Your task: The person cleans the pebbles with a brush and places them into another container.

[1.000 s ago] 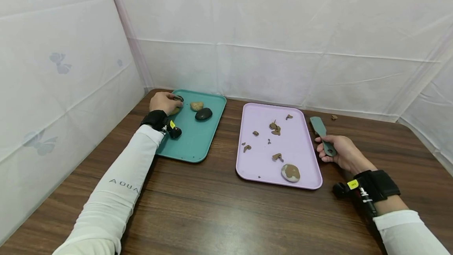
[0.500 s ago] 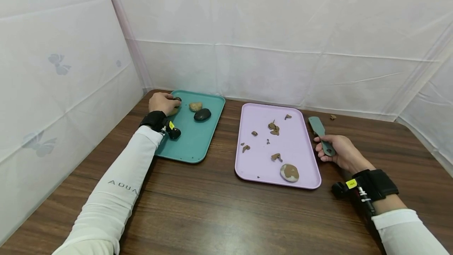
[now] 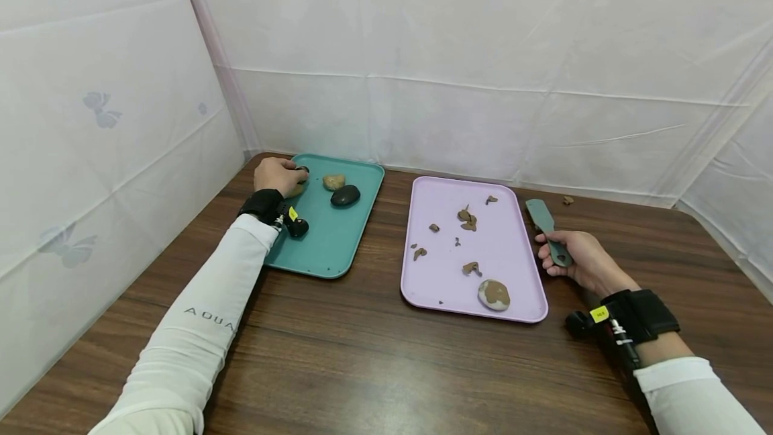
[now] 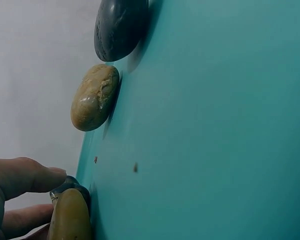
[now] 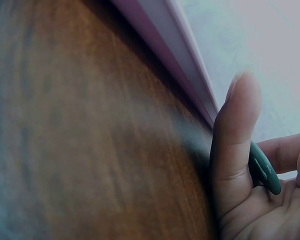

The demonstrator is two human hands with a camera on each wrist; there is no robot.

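Observation:
My left hand reaches to the far left corner of a teal tray and grips a small dark grey stone, which sits against a tan stone. In the left wrist view a fingertip rests on that dark stone above the tan one. My right hand lies on the table to the right of a lilac tray and holds the handle of a green scraper. The thumb presses on that handle.
Further along the teal tray lie another tan stone and a black stone. The lilac tray carries brown clay scraps and a clay-smeared stone. White cloth walls close in the brown wooden table.
Hardly anything differs. My left hand has shifted a touch with the dark stone at the tray's corner, and my right hand keeps the scraper where it was.

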